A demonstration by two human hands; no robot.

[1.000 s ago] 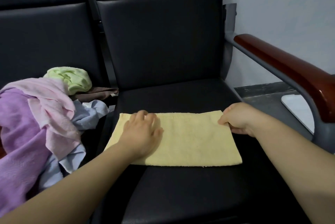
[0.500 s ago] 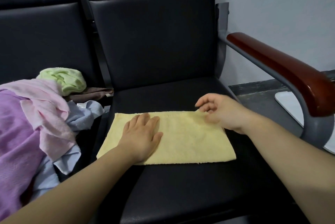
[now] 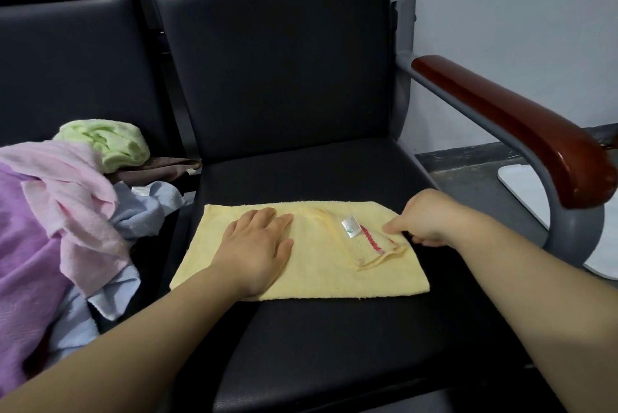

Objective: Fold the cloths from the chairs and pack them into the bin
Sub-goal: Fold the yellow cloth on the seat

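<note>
A yellow cloth (image 3: 314,265), folded into a flat strip, lies across the black chair seat (image 3: 334,345). My left hand (image 3: 257,248) rests flat on its left half with straight fingers. My right hand (image 3: 423,220) pinches the cloth's right edge, and that corner is turned over toward the left, showing a white label (image 3: 349,227) and a red stitched line. A heap of unfolded cloths covers the neighbouring seat at left: purple (image 3: 23,265), pink (image 3: 70,192), pale blue (image 3: 133,212), green (image 3: 107,141) and brown (image 3: 160,168). No bin is in view.
The chair's backrest (image 3: 277,61) rises behind the cloth. A grey metal arm with a reddish wooden armrest (image 3: 515,131) stands at the right. A white flat object (image 3: 535,192) lies on the grey floor beyond the armrest, beneath a pale wall.
My right hand has closed on the cloth's right edge and turned that corner over to the left, exposing the label. My left hand has stayed pressed on the left half.
</note>
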